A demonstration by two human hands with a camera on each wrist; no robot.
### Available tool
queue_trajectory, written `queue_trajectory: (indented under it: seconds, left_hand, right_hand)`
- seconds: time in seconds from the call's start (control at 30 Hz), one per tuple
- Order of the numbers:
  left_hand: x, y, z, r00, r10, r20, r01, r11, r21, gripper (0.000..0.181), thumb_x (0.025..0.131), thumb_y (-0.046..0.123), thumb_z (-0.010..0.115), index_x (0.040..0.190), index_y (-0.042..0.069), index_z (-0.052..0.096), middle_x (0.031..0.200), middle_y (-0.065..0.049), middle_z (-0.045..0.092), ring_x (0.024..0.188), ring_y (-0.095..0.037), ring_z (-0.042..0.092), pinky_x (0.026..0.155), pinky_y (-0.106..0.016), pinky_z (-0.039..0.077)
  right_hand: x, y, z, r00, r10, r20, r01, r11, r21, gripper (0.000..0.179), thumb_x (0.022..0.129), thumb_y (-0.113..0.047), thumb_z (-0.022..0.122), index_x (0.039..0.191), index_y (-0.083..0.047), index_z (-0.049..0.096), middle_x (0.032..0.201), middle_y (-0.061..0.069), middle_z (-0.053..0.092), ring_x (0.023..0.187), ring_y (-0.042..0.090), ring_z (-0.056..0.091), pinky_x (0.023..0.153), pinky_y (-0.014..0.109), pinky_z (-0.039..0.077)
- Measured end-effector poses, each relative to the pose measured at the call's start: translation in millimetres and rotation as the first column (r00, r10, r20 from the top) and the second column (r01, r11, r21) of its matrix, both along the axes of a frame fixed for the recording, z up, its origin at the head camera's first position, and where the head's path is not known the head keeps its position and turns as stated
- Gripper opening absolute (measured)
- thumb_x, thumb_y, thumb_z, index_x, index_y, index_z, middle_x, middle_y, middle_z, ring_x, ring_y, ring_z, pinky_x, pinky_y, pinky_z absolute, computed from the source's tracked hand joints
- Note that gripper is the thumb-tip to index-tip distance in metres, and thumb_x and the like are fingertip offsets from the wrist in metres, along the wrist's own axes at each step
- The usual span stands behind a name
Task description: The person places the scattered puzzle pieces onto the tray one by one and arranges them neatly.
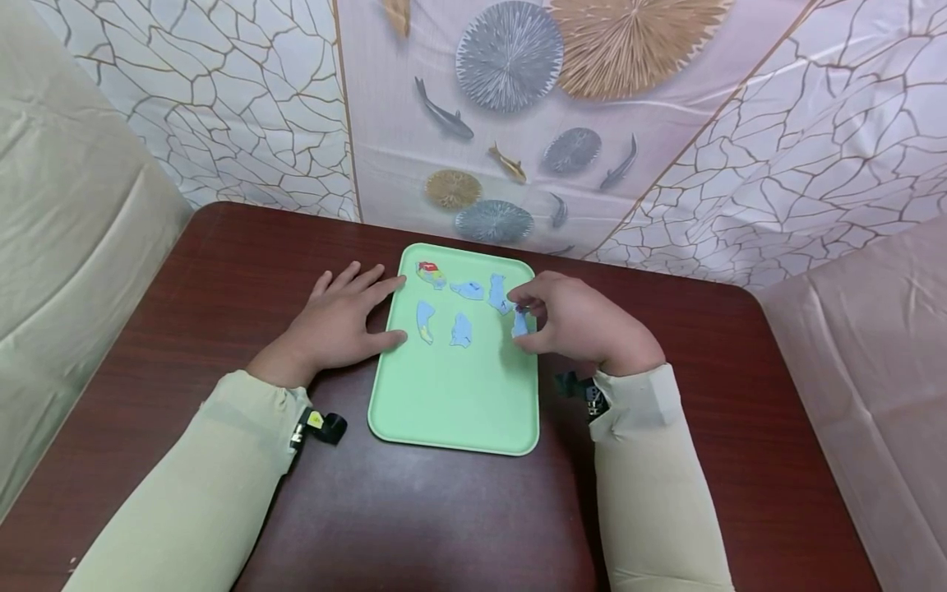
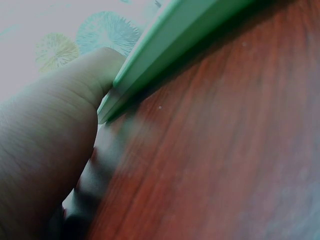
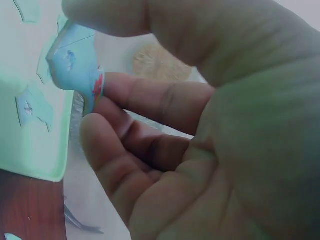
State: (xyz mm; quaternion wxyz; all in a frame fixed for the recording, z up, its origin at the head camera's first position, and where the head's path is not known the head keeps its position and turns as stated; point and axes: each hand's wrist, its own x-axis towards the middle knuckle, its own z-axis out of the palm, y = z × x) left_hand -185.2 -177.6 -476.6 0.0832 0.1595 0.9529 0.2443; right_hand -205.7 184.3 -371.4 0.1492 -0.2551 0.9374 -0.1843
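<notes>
My right hand (image 1: 584, 323) pinches a light blue puzzle piece (image 3: 75, 59) between thumb and fingertips at the tray's right edge. Some red shows on the piece's edge in the right wrist view. The left hand (image 1: 334, 322) is spread beside the green tray (image 1: 451, 403), its thumb and index finger touching the left rim. On the tray lie a red and yellow piece (image 1: 430, 275), a blue piece (image 1: 468, 289), a taller one (image 1: 498, 293), a curved one (image 1: 424, 321) and another (image 1: 461, 330). Only part of the left hand (image 2: 45, 140) shows in the left wrist view.
The tray lies on a dark red-brown wooden table (image 1: 710, 460). Behind it hangs a patterned cloth (image 1: 510, 140) with fish and round leaf shapes. Pale fabric (image 1: 66, 205) stands along the left side, and more fabric (image 1: 873, 345) along the right.
</notes>
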Motion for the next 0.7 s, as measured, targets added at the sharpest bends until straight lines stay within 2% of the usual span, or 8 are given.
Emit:
queue_trajectory:
  seconds: [0.3, 0.5, 0.7]
  left_hand:
    - [-0.4, 0.3, -0.6, 1.0, 0.001, 0.002, -0.001, 1.0, 0.002, 0.089, 0.103, 0.063, 0.07, 0.179, 0.037, 0.032, 0.189, -0.012, 0.022, 0.177, -0.045, 0.007, 0.138, -0.074, 0.002]
    - [-0.8, 0.1, -1.5, 1.0, 0.005, -0.001, -0.005, 1.0, -0.001, 0.089, 0.103, 0.064, 0.07, 0.179, 0.038, 0.032, 0.189, -0.011, 0.022, 0.177, -0.044, 0.007, 0.138, -0.074, 0.002]
    - [0.1, 0.6, -0.2, 1.0, 0.006, 0.003, -0.006, 1.0, 0.003, 0.089, 0.103, 0.063, 0.07, 0.179, 0.038, 0.032, 0.189, -0.011, 0.022, 0.177, -0.044, 0.007, 0.138, -0.074, 0.002]
  right_hand:
    - [-1.2, -17, -11.6, 0.996, 0.082, -0.032, -0.081, 0.996, 0.023, 0.064, 0.088, -0.025, 0.09, 0.146, -0.006, 0.075, 0.125, 0.006, 0.072, 0.109, 0.022, 0.069, 0.097, 0.04, 0.058]
    - [-3.5, -28, -20.5, 0.993, 0.11, -0.034, -0.108, 0.993, 0.048, 0.065, 0.088, -0.023, 0.09, 0.148, -0.004, 0.074, 0.129, 0.008, 0.071, 0.108, 0.023, 0.07, 0.095, 0.038, 0.059]
    - [-4.4, -33, -28.0, 0.99, 0.133, -0.04, -0.128, 0.986, 0.104, 0.066, 0.089, -0.022, 0.09, 0.15, -0.005, 0.073, 0.129, 0.009, 0.071, 0.107, 0.023, 0.065, 0.093, 0.037, 0.056]
